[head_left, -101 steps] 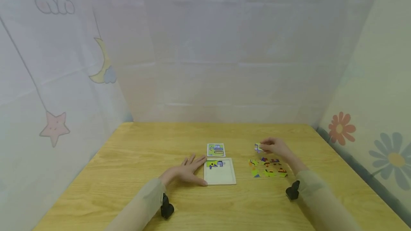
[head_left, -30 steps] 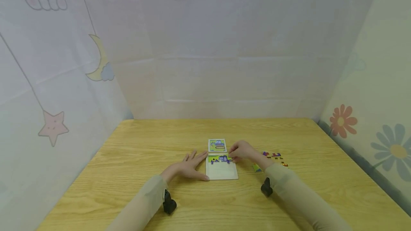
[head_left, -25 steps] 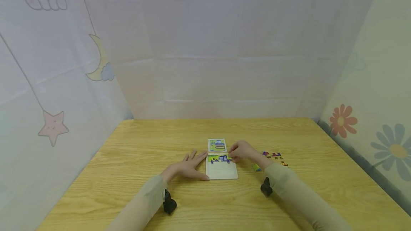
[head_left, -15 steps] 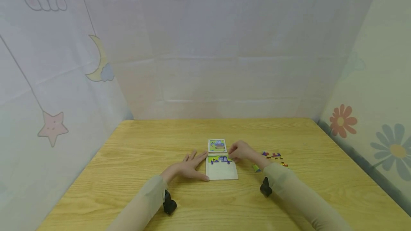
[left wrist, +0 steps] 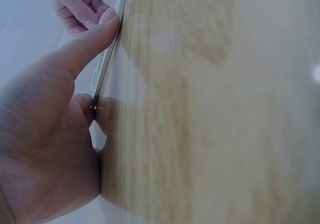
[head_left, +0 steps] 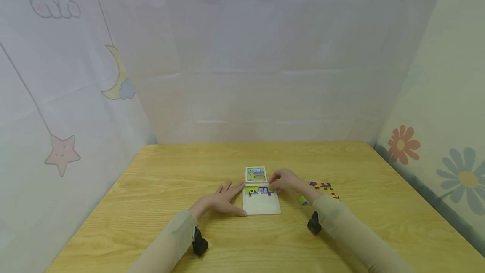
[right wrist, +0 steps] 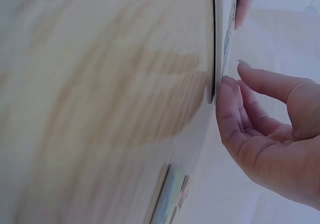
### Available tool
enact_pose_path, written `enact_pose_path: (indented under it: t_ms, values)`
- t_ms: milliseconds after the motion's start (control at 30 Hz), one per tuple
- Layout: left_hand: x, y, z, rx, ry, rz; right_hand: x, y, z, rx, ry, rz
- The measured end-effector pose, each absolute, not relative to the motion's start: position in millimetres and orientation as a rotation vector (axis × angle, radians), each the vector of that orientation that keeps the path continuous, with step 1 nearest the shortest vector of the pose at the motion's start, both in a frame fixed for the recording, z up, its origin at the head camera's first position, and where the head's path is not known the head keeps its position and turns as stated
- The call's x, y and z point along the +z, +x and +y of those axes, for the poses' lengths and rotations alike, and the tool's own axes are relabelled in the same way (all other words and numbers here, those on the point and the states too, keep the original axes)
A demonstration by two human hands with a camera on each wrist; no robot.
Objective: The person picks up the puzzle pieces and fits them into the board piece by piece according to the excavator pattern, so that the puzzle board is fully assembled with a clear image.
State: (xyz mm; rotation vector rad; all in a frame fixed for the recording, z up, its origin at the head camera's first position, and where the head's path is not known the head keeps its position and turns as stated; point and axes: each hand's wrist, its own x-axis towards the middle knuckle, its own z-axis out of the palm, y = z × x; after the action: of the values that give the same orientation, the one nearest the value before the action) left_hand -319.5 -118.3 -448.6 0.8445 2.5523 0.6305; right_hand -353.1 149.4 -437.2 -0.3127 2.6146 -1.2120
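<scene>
A white square puzzle tray (head_left: pixel 261 205) lies on the table, its top row filled with green and purple puzzle pieces (head_left: pixel 258 190) that show part of a vehicle. My left hand (head_left: pixel 219 202) is spread flat on the table, thumb at the tray's lower left corner and fingertips at the upper left. In the left wrist view its thumb (left wrist: pixel 95 39) touches the tray edge. Over the upper right corner, my right hand (head_left: pixel 286 180) holds a puzzle piece in the row with bent fingers. The fingertips hide most of that piece.
A picture card (head_left: pixel 256 174) with a green and purple vehicle lies just behind the tray. Loose puzzle pieces (head_left: pixel 325 185) in red, yellow and purple lie to the right, partly hidden by the right forearm. A green piece (head_left: pixel 302 200) lies nearest the tray.
Earlier, the right hand held a piece above the loose pieces at the right; it has moved left to the tray's upper right corner. In the last second both hands barely move.
</scene>
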Motion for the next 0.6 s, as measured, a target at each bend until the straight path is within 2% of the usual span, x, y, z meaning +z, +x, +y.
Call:
enact_pose_path:
  t_ms: [600]
  values:
    - [-449, -319, -120, 0.63, 0.864, 2.548, -423, -339, 178, -1.243, -0.599, 2.735]
